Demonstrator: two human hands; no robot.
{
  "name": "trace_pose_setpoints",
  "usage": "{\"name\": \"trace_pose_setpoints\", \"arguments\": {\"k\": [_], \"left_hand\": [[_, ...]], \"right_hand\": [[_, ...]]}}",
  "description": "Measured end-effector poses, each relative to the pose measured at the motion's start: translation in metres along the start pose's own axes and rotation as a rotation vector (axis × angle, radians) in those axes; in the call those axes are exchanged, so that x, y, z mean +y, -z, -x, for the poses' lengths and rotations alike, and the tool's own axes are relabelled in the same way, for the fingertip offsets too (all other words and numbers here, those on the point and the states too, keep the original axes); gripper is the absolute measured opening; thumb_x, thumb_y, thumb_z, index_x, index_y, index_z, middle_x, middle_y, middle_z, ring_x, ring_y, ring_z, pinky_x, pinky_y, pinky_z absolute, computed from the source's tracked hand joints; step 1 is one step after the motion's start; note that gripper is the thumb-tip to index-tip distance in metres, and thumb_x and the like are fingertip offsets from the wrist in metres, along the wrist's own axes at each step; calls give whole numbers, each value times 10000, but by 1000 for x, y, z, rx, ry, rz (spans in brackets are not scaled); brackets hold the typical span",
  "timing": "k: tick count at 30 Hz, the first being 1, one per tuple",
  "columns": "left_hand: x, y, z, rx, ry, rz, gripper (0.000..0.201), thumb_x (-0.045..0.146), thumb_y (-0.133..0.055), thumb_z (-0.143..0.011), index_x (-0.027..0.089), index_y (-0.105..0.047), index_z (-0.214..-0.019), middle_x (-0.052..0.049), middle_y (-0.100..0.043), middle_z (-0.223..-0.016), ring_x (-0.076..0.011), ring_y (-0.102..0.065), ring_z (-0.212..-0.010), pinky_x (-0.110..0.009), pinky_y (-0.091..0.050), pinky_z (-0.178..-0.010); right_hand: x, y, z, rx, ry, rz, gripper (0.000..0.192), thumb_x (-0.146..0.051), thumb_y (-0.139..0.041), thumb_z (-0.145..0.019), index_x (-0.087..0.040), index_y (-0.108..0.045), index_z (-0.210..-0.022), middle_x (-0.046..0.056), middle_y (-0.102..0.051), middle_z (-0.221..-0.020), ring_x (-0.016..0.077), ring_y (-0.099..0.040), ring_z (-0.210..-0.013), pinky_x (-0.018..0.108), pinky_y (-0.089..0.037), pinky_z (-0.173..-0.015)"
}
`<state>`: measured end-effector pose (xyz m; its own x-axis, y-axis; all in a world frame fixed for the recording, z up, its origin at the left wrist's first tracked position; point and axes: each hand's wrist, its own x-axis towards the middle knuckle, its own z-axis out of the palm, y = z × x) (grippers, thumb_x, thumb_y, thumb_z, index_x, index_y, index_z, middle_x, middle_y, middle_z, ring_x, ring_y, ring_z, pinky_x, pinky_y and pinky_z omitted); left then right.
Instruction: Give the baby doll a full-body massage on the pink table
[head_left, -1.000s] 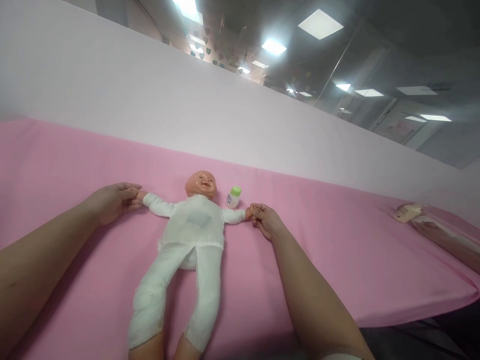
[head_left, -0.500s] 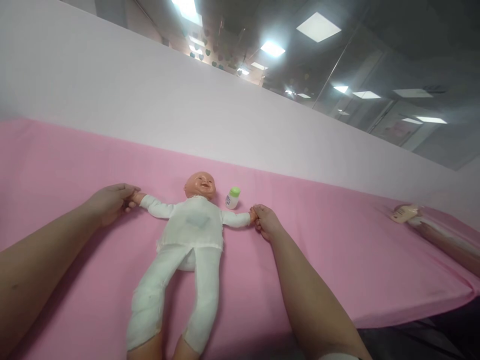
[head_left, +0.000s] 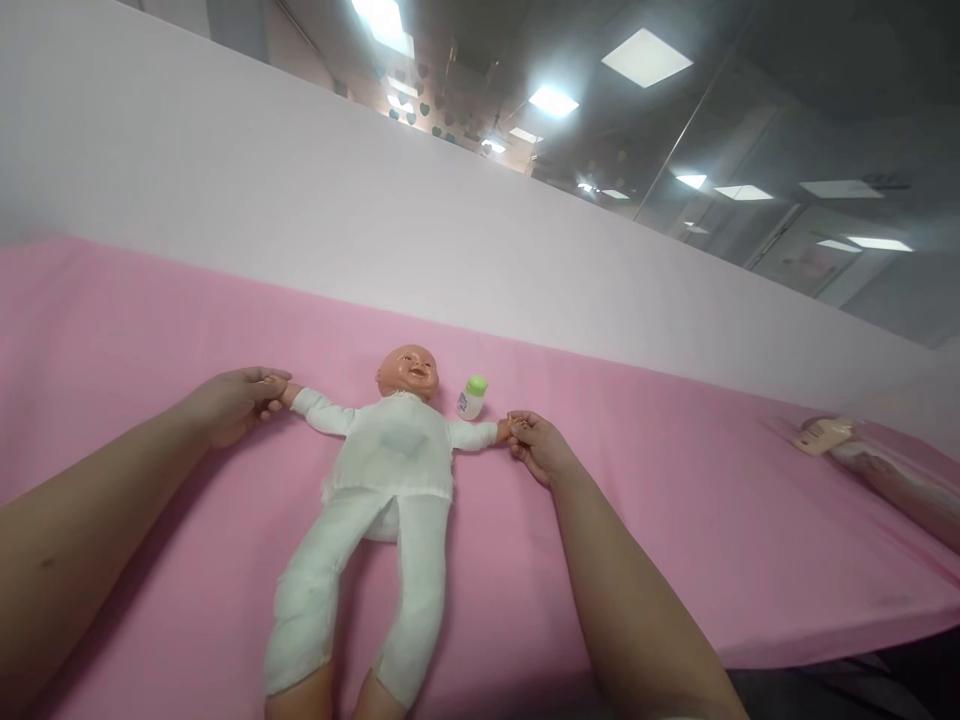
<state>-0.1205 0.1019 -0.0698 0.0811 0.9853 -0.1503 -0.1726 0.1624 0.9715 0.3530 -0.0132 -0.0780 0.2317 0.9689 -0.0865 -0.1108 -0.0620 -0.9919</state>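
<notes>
A baby doll (head_left: 394, 450) in a white top and white leggings lies on its back on the pink sheet (head_left: 645, 480), arms stretched out to both sides. My left hand (head_left: 236, 402) is closed around the doll's hand on the left. On the other side, my right hand (head_left: 546, 447) pinches the doll's other hand between thumb and fingers. Close to the doll's head and its right-side arm is a small white bottle (head_left: 472, 398) with a green cap. The doll's feet run out of the bottom of the view.
A low white wall (head_left: 450, 240) runs along the far edge of the sheet, with glass above it reflecting ceiling lights. At the far right lies another doll-like figure (head_left: 892, 480), partly cut off, with a beige card or pad (head_left: 823, 436) beside it.
The whole scene has slid slightly right in the view. Both my hands keep hold of the doll's hands; more of the doll's fingers show at my right hand.
</notes>
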Motion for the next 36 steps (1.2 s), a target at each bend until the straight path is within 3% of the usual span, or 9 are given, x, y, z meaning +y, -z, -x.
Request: {"name": "trace_pose_setpoints", "arguments": {"k": [3,7,14,18,21,25,28,36], "left_hand": [[2,-1,3,-35,24,-56,190,173,-779,-742,128,-676,-896,0,-556,-635,-79,-455,-478,-161,-391,-385],[4,-4,6,5,20,-95,119,239,-661,-866,124,-668,-839,-6,-521,-611,-70,-422,-467,-151,-337,-374],[5,-4,4,25,48,-73,151,186,-604,-830,114,-676,-942,-13,-546,-653,-88,-442,-472,-179,-367,-380],[4,-2,1,2,53,-42,245,117,-573,-830,87,-674,-1051,-32,-562,-718,-95,-472,-512,-183,-416,-409],[3,-1,0,-18,51,-16,296,45,-571,-815,82,-656,-1096,-39,-582,-753,-95,-500,-539,-182,-453,-441],[3,2,2,-40,35,-5,350,12,-629,-761,88,-660,-1101,-37,-606,-754,-93,-527,-555,-179,-487,-473],[3,2,4,-79,35,-13,352,60,-710,-721,107,-668,-1067,-20,-615,-729,-95,-544,-556,-174,-490,-470],[8,-9,13,-37,22,-80,201,241,-812,-693,126,-673,-782,-7,-580,-596,-73,-463,-428,-155,-375,-359]], "right_hand": [[2,-3,0,-14,2,34,368,-304,-871,-663,-213,-588,-879,-30,-634,-671,81,-484,-456,206,-397,-404],[3,-6,0,-21,-11,94,391,-417,-861,-682,-221,-542,-798,-84,-504,-487,75,-378,-367,187,-261,-342],[2,-5,-2,2,-26,111,402,-579,-705,-812,-216,-543,-761,-73,-478,-469,60,-292,-342,184,-180,-337],[3,-2,-4,44,-21,72,322,-476,-743,-794,-221,-546,-791,-86,-441,-467,68,-333,-369,174,-219,-353],[3,0,-5,56,-17,27,259,-361,-774,-763,-218,-587,-870,-63,-514,-546,72,-409,-424,176,-311,-384],[0,3,-4,20,-23,-19,306,-240,-797,-719,-222,-620,-968,-2,-638,-729,101,-548,-556,220,-481,-498],[-1,4,-3,-11,-29,-18,356,-220,-826,-683,-222,-622,-975,6,-652,-761,111,-568,-579,240,-511,-522],[2,-2,0,-41,-47,95,387,-382,-867,-665,-219,-536,-780,-90,-475,-499,61,-341,-369,179,-210,-343]]}}
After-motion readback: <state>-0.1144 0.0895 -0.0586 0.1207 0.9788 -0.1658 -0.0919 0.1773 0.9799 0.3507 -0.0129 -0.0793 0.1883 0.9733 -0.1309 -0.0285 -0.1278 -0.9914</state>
